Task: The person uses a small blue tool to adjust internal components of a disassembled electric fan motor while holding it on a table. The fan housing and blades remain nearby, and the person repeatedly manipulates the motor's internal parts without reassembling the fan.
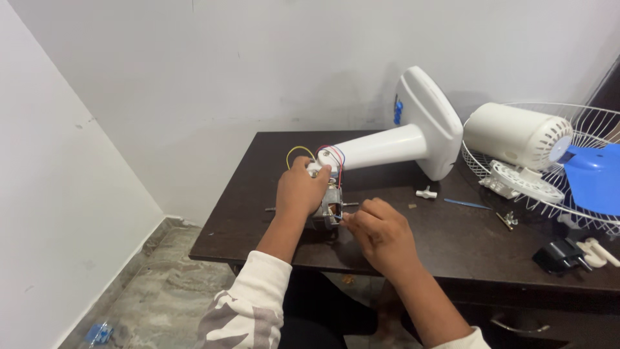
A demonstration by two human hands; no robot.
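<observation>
The bench (452,239) is dark brown, and the fan stand (413,139) and motor cover (516,136) on it are white. The fan blade (597,178) is blue, the motor (329,207) is grey metal, and its wires (323,155) are yellow, red and blue. The sleeve (248,310) is white with a grey camouflage pattern.

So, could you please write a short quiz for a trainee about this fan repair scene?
1. True or false: the left hand rests on top of the fan motor.
2. Which lies nearest the white fan stand? A) black plug B) small white knob C) blue blade
3. Fill in: the white motor cover lies in the wire ______.

Key:
1. True; the right hand pinches at the motor's wires.
2. B, the small white knob on the dark table.
3. Guard, the wire fan guard.
</observation>
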